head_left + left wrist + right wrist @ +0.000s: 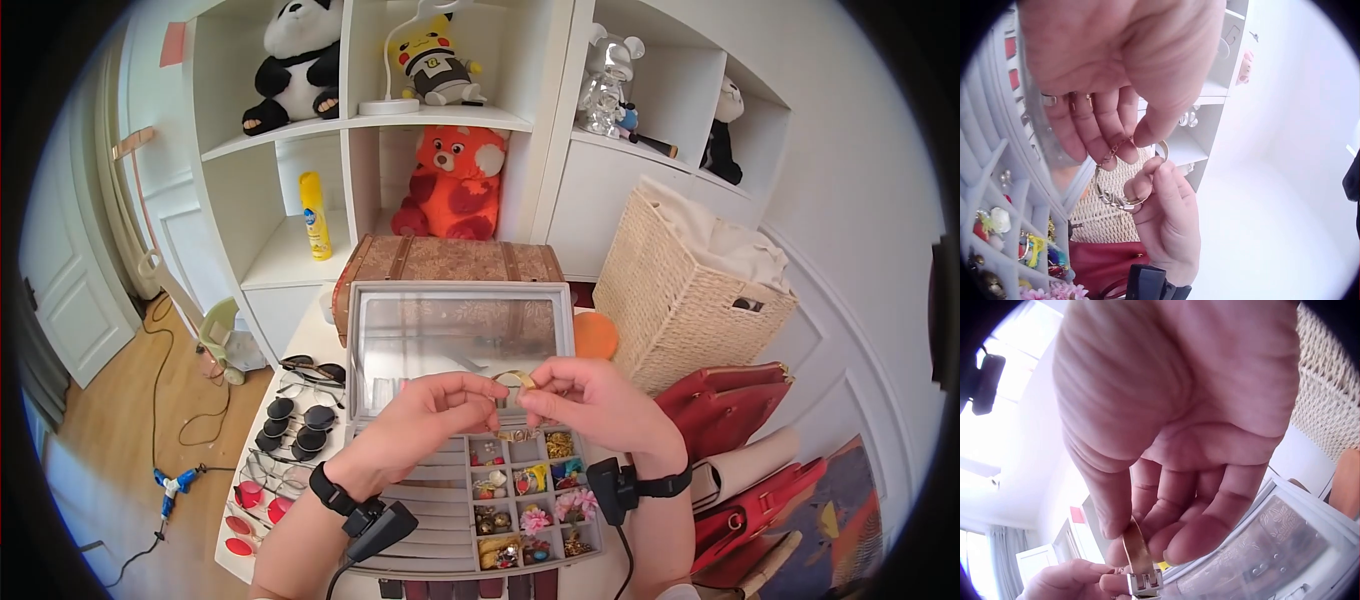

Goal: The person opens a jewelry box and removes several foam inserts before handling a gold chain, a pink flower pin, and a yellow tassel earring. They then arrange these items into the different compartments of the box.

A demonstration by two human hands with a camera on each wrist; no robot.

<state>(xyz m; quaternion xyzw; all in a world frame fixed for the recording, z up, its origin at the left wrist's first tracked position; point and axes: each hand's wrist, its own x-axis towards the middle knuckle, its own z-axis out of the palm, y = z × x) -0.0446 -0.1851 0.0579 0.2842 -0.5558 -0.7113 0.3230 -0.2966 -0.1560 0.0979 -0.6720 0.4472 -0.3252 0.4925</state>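
Note:
Between both hands, over the jewelry box [425,518], a gold-toned bracelet [518,436] hangs in a loop. Thumb and fingers of the left hand [425,428] pinch its thin chain end, which shows in the left wrist view. My right hand [608,402] pinches the smooth gold band [1137,551] on the opposite side, near a silver buckle-like link [1145,582]. Rings sit on fingers of the left hand. Below, the box's small compartments hold earrings, pink flower pieces [535,520] and gold jewelry [559,446]; long padded slots line its left side. Its clear-windowed lid [460,290] stands raised behind.
Several sunglasses [312,432] lie left of the box. A brown patterned chest [455,258] stands behind the lid. To the right are a woven basket [670,290] and red bags [725,405]. White shelves [270,280] with plush toys rise at the back.

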